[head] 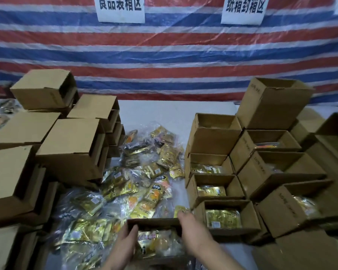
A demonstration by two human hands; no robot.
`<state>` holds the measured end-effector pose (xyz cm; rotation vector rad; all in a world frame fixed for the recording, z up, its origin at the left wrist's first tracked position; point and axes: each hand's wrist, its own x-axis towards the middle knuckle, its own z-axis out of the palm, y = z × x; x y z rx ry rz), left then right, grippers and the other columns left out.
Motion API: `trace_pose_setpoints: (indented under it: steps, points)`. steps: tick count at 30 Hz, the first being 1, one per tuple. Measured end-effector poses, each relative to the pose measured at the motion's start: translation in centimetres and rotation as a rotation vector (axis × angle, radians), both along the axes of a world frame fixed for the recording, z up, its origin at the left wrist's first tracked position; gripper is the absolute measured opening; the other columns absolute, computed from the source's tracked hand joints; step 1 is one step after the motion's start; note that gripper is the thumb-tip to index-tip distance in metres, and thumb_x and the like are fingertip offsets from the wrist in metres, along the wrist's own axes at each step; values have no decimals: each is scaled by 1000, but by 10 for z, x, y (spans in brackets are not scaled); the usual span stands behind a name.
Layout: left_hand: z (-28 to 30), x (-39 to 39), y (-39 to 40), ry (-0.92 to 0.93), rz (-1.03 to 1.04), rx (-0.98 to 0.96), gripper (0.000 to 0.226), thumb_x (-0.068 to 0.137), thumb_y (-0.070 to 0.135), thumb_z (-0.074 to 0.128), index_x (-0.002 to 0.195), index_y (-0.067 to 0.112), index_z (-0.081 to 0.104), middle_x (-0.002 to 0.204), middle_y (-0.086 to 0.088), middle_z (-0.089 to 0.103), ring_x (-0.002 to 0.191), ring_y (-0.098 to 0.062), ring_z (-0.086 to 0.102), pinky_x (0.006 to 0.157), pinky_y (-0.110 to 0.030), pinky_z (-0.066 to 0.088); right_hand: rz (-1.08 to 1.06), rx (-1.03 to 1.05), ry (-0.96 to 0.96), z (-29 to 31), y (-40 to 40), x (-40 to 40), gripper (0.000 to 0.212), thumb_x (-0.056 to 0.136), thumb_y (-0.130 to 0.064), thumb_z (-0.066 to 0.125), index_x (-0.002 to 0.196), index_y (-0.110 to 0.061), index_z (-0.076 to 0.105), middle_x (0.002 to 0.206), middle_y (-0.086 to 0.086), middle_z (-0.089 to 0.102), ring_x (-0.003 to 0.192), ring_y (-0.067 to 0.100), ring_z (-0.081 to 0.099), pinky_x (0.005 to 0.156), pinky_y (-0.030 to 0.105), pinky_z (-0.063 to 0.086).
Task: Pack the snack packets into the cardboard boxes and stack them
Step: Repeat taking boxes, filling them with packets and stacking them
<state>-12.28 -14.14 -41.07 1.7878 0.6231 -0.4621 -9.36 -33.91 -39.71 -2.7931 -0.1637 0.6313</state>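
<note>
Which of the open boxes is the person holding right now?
The nearest open box, bottom centre, with the left hand and right hand on its sides. The other open boxes sit untouched in stacks on the right.

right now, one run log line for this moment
step: packing | left hand: grips box | right hand: grips box far edge | contents: snack packets

Brown cardboard boxes (70, 151) are seen; gold and orange snack packets (144, 178) are heaped on a white table (164, 112); red, white and blue stripes are shown on the tarp (164, 61).
</note>
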Motion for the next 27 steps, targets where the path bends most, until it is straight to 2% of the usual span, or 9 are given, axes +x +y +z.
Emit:
trace_pose_setpoints:
  steps: [2, 8, 11, 13, 15, 17, 21, 24, 27]
  points:
    - [20, 10, 6, -5, 39, 13, 38, 104, 23, 46, 141, 17, 49, 117, -12, 63, 108, -29, 55, 95, -36, 41, -4, 55, -37, 25, -10, 7, 32, 94, 2, 47, 108, -25, 53, 106, -1, 55, 95, 20, 61, 82, 33, 50]
    - [102, 76, -32, -190, -158, -143, 40, 95, 12, 46, 124, 38, 58, 118, 1, 65, 106, -17, 56, 89, -38, 43, -135, 79, -361, 111, -67, 58, 13, 98, -16, 53, 93, -28, 54, 88, -7, 56, 75, 11, 60, 69, 34, 57]
    - [117, 131, -78, -253, -163, -102, 43, 96, 11, 37, 134, 21, 53, 117, -4, 62, 99, -18, 54, 79, -32, 41, -197, 2, -443, 133, -100, 95, 10, 100, -17, 49, 93, -22, 54, 87, -1, 58, 76, 18, 60, 70, 40, 57]
    - [118, 163, -108, -243, -159, -122, 46, 95, 9, 33, 139, 9, 47, 117, -12, 60, 103, -25, 56, 84, -34, 46, -235, -67, -425, 140, -121, 118, 13, 96, -8, 50, 94, -20, 53, 90, 3, 60, 80, 22, 60, 72, 39, 56]
    - [115, 187, -134, -231, -168, -175, 51, 94, 8, 31, 144, 8, 40, 128, -16, 56, 113, -30, 55, 92, -38, 48, -286, -109, -396, 142, -139, 138, 17, 94, -4, 53, 98, -21, 55, 93, 4, 62, 81, 23, 59, 72, 36, 54]
    - [111, 205, -154, -222, -187, -208, 52, 94, 9, 30, 146, 11, 36, 134, -15, 53, 109, -28, 56, 83, -33, 49, -343, -129, -384, 141, -153, 152, 21, 92, -4, 58, 106, -19, 58, 96, 6, 65, 87, 26, 64, 76, 39, 57]
    - [99, 231, -174, -156, -195, -237, 46, 93, 9, 30, 136, 7, 43, 118, -16, 57, 93, -27, 55, 67, -28, 41, -382, -121, -410, 126, -165, 173, 34, 94, -8, 58, 126, -17, 49, 102, 9, 65, 93, 28, 66, 73, 38, 56]
    - [90, 243, -179, -117, -190, -236, 41, 92, 10, 30, 130, 6, 45, 106, -13, 56, 87, -26, 52, 67, -30, 42, -423, 15, -390, 114, -166, 183, 51, 100, -26, 54, 146, -17, 35, 126, 13, 55, 110, 29, 62, 83, 36, 53]
    - [83, 252, -184, -81, -198, -224, 40, 92, 9, 31, 128, 4, 48, 98, -11, 54, 87, -26, 51, 71, -32, 42, -458, 80, -375, 103, -166, 190, 56, 101, -31, 51, 150, -12, 31, 141, 15, 45, 124, 31, 53, 93, 39, 50]
